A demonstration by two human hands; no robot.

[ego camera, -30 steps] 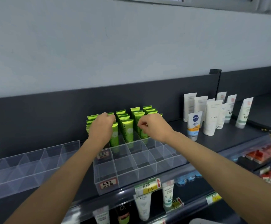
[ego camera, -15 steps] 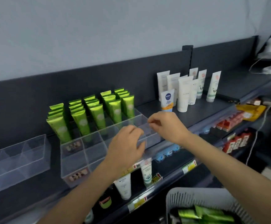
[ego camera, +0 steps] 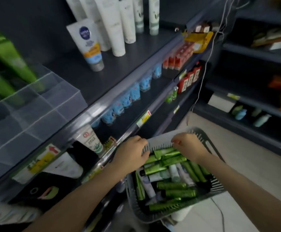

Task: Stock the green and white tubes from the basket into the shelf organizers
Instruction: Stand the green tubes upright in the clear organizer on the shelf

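Observation:
A grey slotted basket (ego camera: 215, 186) sits low at the right, full of green tubes (ego camera: 175, 185) and a few white tubes (ego camera: 173, 173) lying flat. My left hand (ego camera: 133, 153) reaches over the basket's left rim, fingers curled down onto the green tubes; whether it grips one is hidden. Over the far end of the pile hovers my right hand (ego camera: 188, 146), its fingers curled together with nothing seen in them. The clear shelf organizer (ego camera: 35, 114) is at the upper left, with blurred green tubes (ego camera: 10, 59) standing in its back compartments and its front compartments bare.
White tubes (ego camera: 113, 25) and a blue-and-orange tube (ego camera: 89, 44) stand on the dark shelf right of the organizer. Lower shelves hold blue packets (ego camera: 133, 92), red boxes (ego camera: 178, 59) and price tags. A white cable (ego camera: 208, 52) hangs down. More shelving stands at the right, pale floor between.
The view swung down and right, from the shelf organizer to the basket. Both hands dropped from the organizer's front down to the tubes in the basket.

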